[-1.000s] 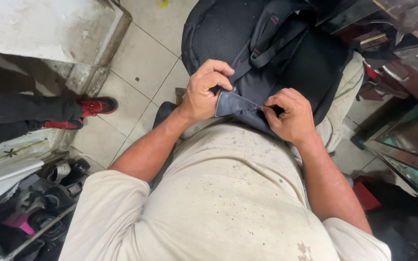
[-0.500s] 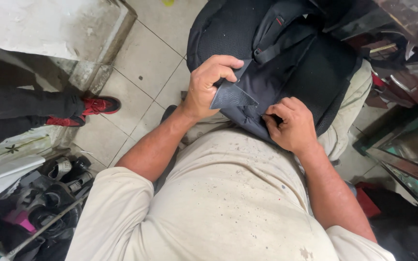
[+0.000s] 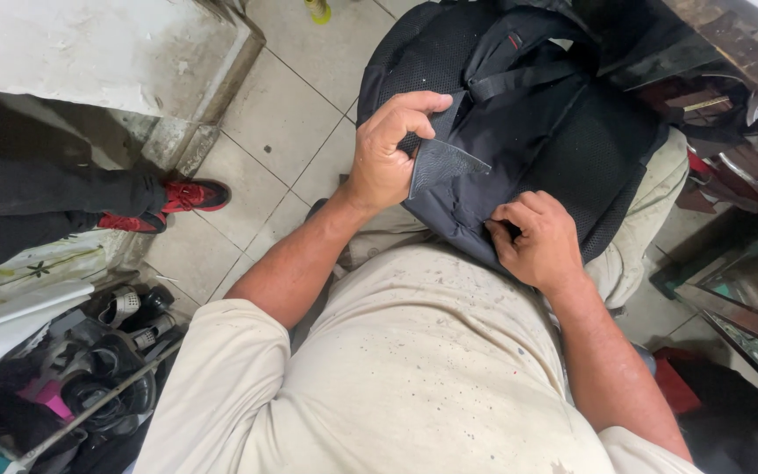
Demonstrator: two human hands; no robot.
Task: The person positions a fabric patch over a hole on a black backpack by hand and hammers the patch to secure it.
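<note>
we look down over our own chest, and a black backpack point(image 3: 519, 114) rests on our lap, its body running from the centre of the view up toward 12 and 1 o'clock. its mesh back panel faces us and its straps point(image 3: 519, 75) cross the upper part.

our left hand point(image 3: 392, 149) sits at about 11 o'clock from the centre. it is closed in a pinch, thumb and fingers gripping a dark grey flap point(image 3: 440, 162) of textured fabric at the bag's near edge. the flap is lifted off the bag and its pointed corner sticks out toward 3 o'clock.

our right hand point(image 3: 537, 237) lies just right of centre, at 4 o'clock from the flap. its fingers are curled and pressed together on the bag's lower seam, clamping the fabric there; what sits between the fingertips is hidden from us. the two hands are near each other but apart, with the flap between them.

our beige shirt point(image 3: 414, 377), speckled with small dark spots, fills the view from 5 to 7 o'clock. beige trousers point(image 3: 651, 219) show under the bag at 3 o'clock.

at 9 o'clock another person's leg in dark cloth ends in a red shoe point(image 3: 186, 195) on the pale floor tiles point(image 3: 282, 123). at 10 to 11 o'clock stands a worn white block point(image 3: 89, 48). at 8 o'clock a heap of dark tools and parts point(image 3: 89, 377) lies beside a white cloth point(image 3: 19, 290). at 2 to 4 o'clock there is dark clutter point(image 3: 730, 105) with glass panes point(image 3: 747, 298).
</note>
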